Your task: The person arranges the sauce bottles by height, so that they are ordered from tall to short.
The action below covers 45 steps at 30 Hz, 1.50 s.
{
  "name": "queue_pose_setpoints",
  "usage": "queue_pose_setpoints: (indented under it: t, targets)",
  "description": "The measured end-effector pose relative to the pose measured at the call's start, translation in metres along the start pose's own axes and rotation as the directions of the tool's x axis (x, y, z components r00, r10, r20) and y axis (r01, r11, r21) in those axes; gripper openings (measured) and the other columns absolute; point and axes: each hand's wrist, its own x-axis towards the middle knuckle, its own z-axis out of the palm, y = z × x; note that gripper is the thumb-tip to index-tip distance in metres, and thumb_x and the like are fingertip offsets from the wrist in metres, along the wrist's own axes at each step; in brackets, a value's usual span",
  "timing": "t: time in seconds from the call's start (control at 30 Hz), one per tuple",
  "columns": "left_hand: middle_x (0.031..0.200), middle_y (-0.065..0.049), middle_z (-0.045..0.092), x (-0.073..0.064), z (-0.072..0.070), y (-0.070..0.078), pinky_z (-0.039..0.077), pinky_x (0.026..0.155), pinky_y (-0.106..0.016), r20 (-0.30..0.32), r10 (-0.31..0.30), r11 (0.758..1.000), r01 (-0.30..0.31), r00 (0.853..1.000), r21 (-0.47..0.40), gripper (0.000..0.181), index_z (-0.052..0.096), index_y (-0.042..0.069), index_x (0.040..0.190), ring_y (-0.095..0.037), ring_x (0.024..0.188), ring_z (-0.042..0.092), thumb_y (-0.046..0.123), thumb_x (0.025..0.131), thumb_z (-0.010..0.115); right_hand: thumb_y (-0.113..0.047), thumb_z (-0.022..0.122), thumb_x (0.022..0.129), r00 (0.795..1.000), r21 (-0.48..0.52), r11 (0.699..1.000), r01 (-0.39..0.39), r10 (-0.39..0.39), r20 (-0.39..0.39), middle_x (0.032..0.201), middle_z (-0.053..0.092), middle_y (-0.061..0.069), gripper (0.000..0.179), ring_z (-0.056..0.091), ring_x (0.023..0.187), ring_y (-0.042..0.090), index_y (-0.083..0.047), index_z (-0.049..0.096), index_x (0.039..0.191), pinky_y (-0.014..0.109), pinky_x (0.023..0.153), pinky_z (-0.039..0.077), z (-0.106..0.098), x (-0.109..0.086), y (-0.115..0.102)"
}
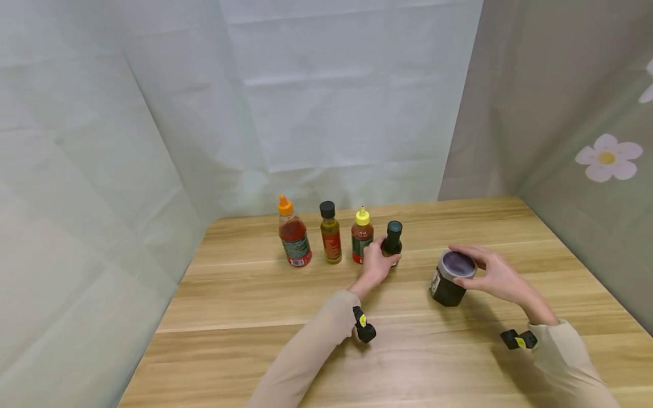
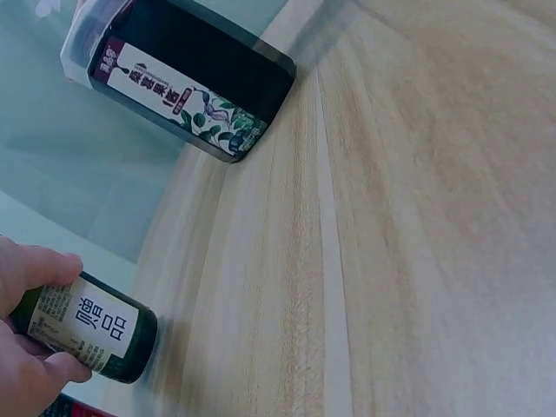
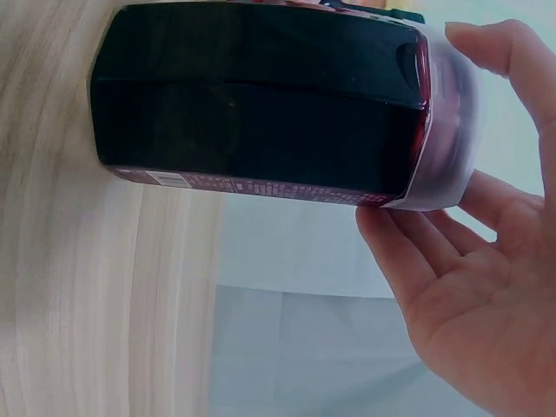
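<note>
My left hand (image 1: 376, 264) grips a small dark bottle (image 1: 393, 240) with a dark green cap, at the right end of a row of bottles. In the left wrist view its white label shows between thumb and fingers. Farther right, a tall dark jar (image 3: 252, 100) stands upright on the table, its frosted lid (image 1: 458, 264) showing purple on top. My right hand (image 1: 502, 276) reaches round this lid, with the thumb at the near side and the fingers at the far side. A floral label (image 2: 182, 100) on the jar faces the left hand.
Left of the small bottle stand a yellow-capped red sauce bottle (image 1: 361, 233), a black-capped bottle (image 1: 331, 238) of yellowish liquid and an orange-capped red sauce bottle (image 1: 294, 238). Pale cloth (image 1: 347, 113) hangs behind the wooden table (image 1: 229, 317) and at its sides.
</note>
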Motion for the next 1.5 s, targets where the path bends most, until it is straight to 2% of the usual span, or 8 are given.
queue_pose_setpoints:
  t: [0.23, 0.47, 0.8, 0.93, 1.07, 1.27, 1.5]
  targets:
    - [0.118, -0.017, 0.068, 0.004, 0.003, -0.002, 0.052, 0.1, -0.038, -0.001, -0.01, 0.999, 0.01, 1.0, -0.034, 0.044, 0.061, -0.001, 0.12, -0.029, 0.112, 0.064, 0.003, 0.079, 0.077, -0.013, 0.08, 0.079, 0.999, 0.023, 1.0, -0.018, 0.018, 0.031, 0.131, 0.057, 0.024, 0.066, 0.043, 0.109, -0.018, -0.006, 0.053, 0.138, -0.001, 0.09, 0.035, 0.0, 0.0, 0.002]
    - [0.12, -0.018, 0.067, 0.005, 0.004, -0.001, 0.052, 0.099, -0.04, -0.001, -0.048, 0.997, 0.048, 0.999, -0.06, 0.043, 0.06, -0.002, 0.122, -0.029, 0.113, 0.064, 0.004, 0.082, 0.075, -0.013, 0.08, 0.079, 0.999, 0.031, 0.999, -0.015, 0.014, 0.033, 0.132, 0.057, 0.024, 0.065, 0.042, 0.11, -0.019, -0.006, 0.052, 0.138, -0.001, 0.09, 0.036, 0.003, 0.001, 0.003]
    - [0.125, -0.018, 0.064, 0.01, 0.007, 0.0, 0.049, 0.103, -0.039, -0.004, -0.091, 0.995, 0.091, 0.996, -0.034, 0.05, 0.055, -0.001, 0.13, -0.029, 0.116, 0.062, 0.006, 0.084, 0.073, -0.014, 0.082, 0.077, 0.999, 0.052, 0.999, 0.002, -0.005, 0.045, 0.134, 0.054, 0.027, 0.073, 0.041, 0.111, -0.019, -0.004, 0.048, 0.141, -0.002, 0.091, 0.035, 0.004, 0.002, 0.003]
    - [0.124, -0.02, 0.064, 0.01, 0.008, 0.0, 0.051, 0.101, -0.039, -0.011, -0.075, 0.997, 0.075, 0.997, 0.021, 0.052, 0.052, -0.002, 0.132, -0.03, 0.115, 0.063, 0.007, 0.085, 0.073, -0.017, 0.082, 0.077, 0.998, 0.081, 0.997, -0.022, 0.017, 0.058, 0.136, 0.052, 0.027, 0.075, 0.041, 0.112, -0.02, -0.005, 0.047, 0.142, -0.002, 0.091, 0.036, 0.002, 0.003, 0.004]
    - [0.122, -0.02, 0.065, 0.01, 0.009, -0.001, 0.053, 0.098, -0.039, -0.012, -0.044, 0.997, 0.045, 0.999, 0.063, 0.052, 0.052, -0.003, 0.131, -0.03, 0.112, 0.064, 0.01, 0.086, 0.073, -0.014, 0.083, 0.075, 0.997, 0.122, 0.993, -0.008, -0.001, 0.071, 0.135, 0.051, 0.028, 0.077, 0.042, 0.113, -0.019, 0.001, 0.046, 0.14, -0.001, 0.091, 0.036, 0.0, 0.004, 0.005]
    - [0.123, -0.02, 0.065, 0.011, 0.008, -0.003, 0.054, 0.097, -0.037, 0.006, -0.032, 0.996, 0.031, 0.999, 0.085, 0.052, 0.052, -0.003, 0.131, -0.028, 0.112, 0.065, 0.013, 0.087, 0.072, -0.007, 0.085, 0.07, 0.996, 0.154, 0.987, 0.055, -0.066, 0.064, 0.128, 0.056, 0.029, 0.075, 0.048, 0.111, -0.017, 0.008, 0.049, 0.135, 0.0, 0.09, 0.04, -0.001, 0.008, 0.011]
    - [0.122, -0.019, 0.066, 0.009, 0.011, -0.005, 0.054, 0.097, -0.036, 0.047, -0.038, 0.997, 0.034, 0.998, 0.074, 0.051, 0.052, -0.001, 0.131, -0.026, 0.111, 0.066, 0.015, 0.087, 0.072, -0.005, 0.084, 0.071, 0.994, 0.181, 0.981, 0.07, -0.083, 0.068, 0.126, 0.055, 0.024, 0.071, 0.048, 0.11, -0.013, 0.006, 0.049, 0.132, 0.001, 0.092, 0.039, 0.0, 0.004, 0.014]
